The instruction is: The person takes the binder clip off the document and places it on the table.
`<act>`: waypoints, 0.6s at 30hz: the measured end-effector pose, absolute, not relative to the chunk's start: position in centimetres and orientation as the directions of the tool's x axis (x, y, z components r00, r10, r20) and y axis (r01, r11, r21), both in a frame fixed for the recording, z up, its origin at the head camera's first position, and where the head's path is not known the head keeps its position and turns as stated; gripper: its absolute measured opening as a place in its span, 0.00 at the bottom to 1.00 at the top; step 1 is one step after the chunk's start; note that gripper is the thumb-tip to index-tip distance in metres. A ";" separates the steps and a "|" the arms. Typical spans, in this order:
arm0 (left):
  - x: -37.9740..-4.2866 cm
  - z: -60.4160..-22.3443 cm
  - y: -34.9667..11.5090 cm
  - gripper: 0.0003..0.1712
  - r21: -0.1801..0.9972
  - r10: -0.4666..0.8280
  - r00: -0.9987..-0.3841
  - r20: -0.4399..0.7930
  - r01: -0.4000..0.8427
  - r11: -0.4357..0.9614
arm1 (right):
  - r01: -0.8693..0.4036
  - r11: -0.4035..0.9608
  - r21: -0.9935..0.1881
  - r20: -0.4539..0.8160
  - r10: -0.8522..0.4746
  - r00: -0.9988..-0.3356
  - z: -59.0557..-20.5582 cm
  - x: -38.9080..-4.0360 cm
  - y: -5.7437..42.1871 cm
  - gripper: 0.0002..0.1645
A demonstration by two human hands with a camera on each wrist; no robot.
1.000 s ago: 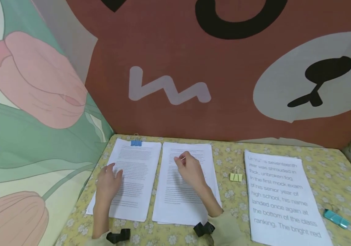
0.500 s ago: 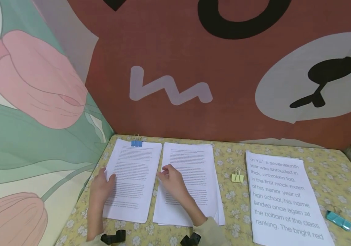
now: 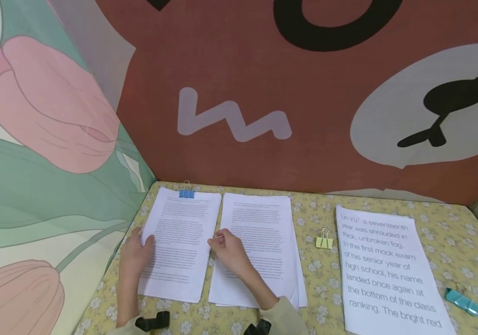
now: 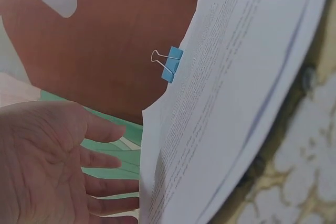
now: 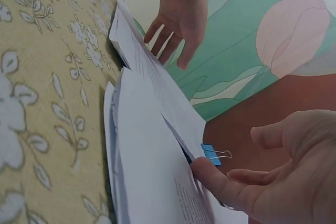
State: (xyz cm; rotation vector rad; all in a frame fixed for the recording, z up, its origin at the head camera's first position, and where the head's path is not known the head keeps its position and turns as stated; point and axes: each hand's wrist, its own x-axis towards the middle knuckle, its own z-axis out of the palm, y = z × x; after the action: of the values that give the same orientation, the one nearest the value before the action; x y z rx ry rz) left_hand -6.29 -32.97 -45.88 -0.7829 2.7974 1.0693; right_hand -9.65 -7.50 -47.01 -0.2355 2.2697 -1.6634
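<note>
My left hand [image 3: 133, 255] is at the left edge of the left paper stack [image 3: 176, 246], thumb over the top sheet and fingers along the side. Its fingers look straight in the left wrist view. A blue binder clip [image 3: 186, 193] grips that stack's top edge. My right hand [image 3: 231, 251] is at the left edge of the right paper stack [image 3: 260, 214], beside the gap between the stacks. In the right wrist view its index finger [image 5: 218, 179] touches the paper edge, while the thumb stands apart. Lower sheets stick out at the right stack's lower right.
A yellow binder clip [image 3: 324, 240] stands right of the right stack. Further right lie a large-print paper stack [image 3: 383, 265] and a teal binder clip [image 3: 462, 301]. Printed walls close off the flowered table [image 3: 314, 279] at the back and left.
My right hand has moved left and nearer, from over the right stack to its left edge. My left hand has shifted left to the left stack's side; that stack's lower left corner now sits further right.
</note>
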 end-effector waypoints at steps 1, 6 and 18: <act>-6.3 -45.9 -33.0 0.38 0.614 -0.443 -0.871 -0.212 -0.472 0.633 | 0.066 0.305 -0.950 -0.164 -0.310 -0.936 -47.0 -9.6 -7.6 0.25; -6.3 -46.2 -33.2 0.36 0.632 -0.475 -0.862 -0.175 -0.469 0.617 | 0.114 0.239 -0.964 -0.180 -0.278 -0.944 -47.3 -9.3 -8.0 0.25; -6.6 -46.7 -33.9 0.36 0.653 -0.538 -0.820 -0.194 -0.517 0.553 | 0.261 0.105 -0.960 -0.281 -0.363 -0.889 -48.5 -9.4 -8.1 0.26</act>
State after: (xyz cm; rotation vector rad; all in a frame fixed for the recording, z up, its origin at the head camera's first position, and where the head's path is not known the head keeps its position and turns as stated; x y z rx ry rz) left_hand -6.56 -33.90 -46.67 -0.9490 2.7933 1.1598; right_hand -9.36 -8.11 -48.52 -0.0994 1.9381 -1.8351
